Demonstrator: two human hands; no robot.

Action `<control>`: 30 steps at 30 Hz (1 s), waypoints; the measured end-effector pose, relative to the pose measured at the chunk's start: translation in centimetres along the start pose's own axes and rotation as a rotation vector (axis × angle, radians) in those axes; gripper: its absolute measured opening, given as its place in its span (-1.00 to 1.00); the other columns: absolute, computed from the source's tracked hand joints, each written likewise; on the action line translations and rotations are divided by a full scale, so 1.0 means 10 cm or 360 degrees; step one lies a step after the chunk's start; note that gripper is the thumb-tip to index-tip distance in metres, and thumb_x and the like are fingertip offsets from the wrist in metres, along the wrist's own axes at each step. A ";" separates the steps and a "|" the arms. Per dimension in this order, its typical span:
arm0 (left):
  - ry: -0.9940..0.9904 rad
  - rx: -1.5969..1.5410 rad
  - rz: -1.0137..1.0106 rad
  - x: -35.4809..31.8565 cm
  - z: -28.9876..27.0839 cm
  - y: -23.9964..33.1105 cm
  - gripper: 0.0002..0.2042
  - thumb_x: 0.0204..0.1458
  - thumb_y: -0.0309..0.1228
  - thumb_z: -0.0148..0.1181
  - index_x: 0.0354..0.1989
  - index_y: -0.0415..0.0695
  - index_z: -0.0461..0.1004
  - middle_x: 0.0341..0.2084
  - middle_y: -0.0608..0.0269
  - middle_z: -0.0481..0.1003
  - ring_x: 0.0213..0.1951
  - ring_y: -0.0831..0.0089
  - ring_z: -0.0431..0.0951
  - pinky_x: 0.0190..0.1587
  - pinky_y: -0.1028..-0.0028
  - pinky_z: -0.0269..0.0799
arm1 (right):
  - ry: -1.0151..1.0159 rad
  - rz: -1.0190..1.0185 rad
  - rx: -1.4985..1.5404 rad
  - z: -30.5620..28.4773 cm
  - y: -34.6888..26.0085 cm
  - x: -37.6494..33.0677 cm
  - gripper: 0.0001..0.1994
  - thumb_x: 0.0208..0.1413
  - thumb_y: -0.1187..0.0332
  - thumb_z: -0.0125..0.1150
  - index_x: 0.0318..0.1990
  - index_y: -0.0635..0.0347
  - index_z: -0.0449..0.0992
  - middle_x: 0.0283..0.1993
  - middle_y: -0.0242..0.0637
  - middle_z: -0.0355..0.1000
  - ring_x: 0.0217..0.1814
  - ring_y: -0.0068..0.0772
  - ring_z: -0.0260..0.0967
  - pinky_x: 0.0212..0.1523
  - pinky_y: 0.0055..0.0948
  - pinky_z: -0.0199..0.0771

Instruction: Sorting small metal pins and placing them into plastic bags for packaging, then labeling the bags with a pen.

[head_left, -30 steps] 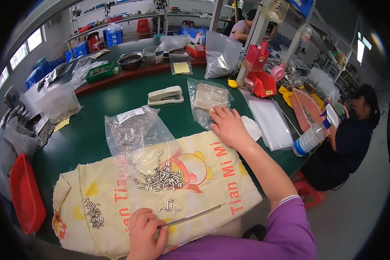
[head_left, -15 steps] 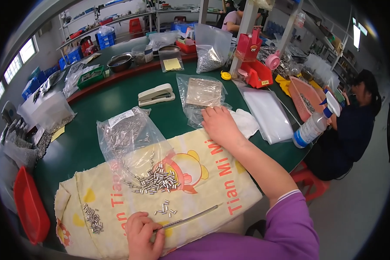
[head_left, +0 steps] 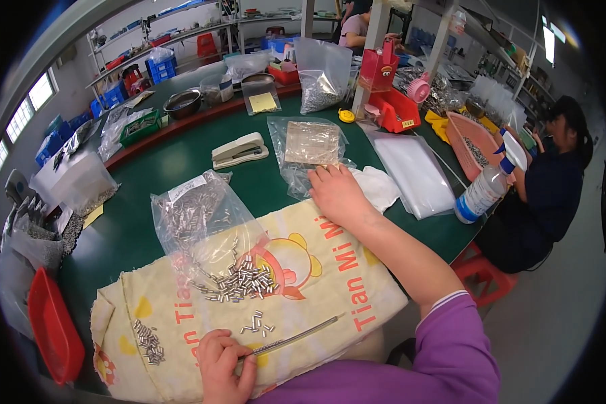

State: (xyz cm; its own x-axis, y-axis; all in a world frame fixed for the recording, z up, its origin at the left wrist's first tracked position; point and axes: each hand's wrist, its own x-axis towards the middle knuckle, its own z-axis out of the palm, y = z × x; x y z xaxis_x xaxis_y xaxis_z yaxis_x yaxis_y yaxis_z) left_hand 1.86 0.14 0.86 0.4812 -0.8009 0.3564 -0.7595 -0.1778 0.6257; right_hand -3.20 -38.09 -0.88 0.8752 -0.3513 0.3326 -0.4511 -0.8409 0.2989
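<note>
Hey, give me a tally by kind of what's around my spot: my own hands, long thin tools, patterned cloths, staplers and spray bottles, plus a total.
Hands: 2 (left hand, right hand)
Long thin tool: 1
Patterned cloth: 1
Stapler: 1
Spray bottle: 1
Total: 6

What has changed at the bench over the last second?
The view has turned slightly, and a little more of the white cloth shows beside the right hand. Nothing was visibly taken up or let go: that hand stays on the clear bag with the tan panel, the left hand still pinches the thin rod, and the loose metal pieces lie as before.
</note>
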 end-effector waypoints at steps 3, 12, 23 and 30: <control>0.0001 -0.0002 0.0002 0.00 0.00 0.00 -0.83 -0.23 -0.59 0.28 -0.43 -0.15 0.46 -0.36 0.18 0.38 -0.03 0.07 0.40 0.05 0.16 0.26 | 0.0026 0.0007 0.0012 0.03 0.00 -0.01 -0.60 0.24 0.22 0.02 0.13 0.29 0.40 0.06 -0.12 0.42 0.17 -0.15 0.34 0.24 -0.16 0.24; 0.0006 -0.0011 0.0003 -0.01 0.00 0.01 -0.84 -0.23 -0.59 0.29 -0.44 -0.15 0.46 -0.36 0.18 0.39 -0.02 0.08 0.40 0.06 0.17 0.26 | -0.0017 0.0008 0.0096 0.03 0.01 0.00 -0.56 0.27 0.18 -0.03 0.16 0.32 0.40 0.12 -0.06 0.41 0.19 -0.06 0.32 0.27 -0.10 0.21; 0.0045 -0.0028 -0.0020 -0.01 0.00 0.00 -0.86 -0.20 -0.59 0.28 -0.44 -0.16 0.46 -0.34 0.17 0.39 -0.01 0.08 0.40 0.07 0.18 0.25 | -0.0129 0.0051 0.0114 -0.07 -0.03 0.05 -0.59 0.26 0.21 0.00 0.15 0.28 0.39 0.14 -0.10 0.38 0.25 -0.11 0.29 0.31 -0.14 0.20; 0.0039 -0.0025 0.0036 -0.02 0.03 -0.04 -0.87 -0.14 -0.54 0.30 -0.41 -0.13 0.48 -0.32 0.18 0.40 0.00 0.09 0.41 0.05 0.17 0.26 | -0.0027 0.0090 0.0224 -0.16 0.02 -0.05 -0.62 0.18 0.29 0.09 0.12 0.25 0.42 0.20 -0.11 0.35 0.28 -0.12 0.26 0.32 -0.14 0.18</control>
State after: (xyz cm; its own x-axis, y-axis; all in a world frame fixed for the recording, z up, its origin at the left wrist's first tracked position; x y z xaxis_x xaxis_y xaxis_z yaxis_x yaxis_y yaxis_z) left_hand 1.94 0.26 0.34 0.4748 -0.7904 0.3871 -0.7633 -0.1509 0.6281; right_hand -4.03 -37.46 0.44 0.8524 -0.4056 0.3301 -0.4720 -0.8685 0.1516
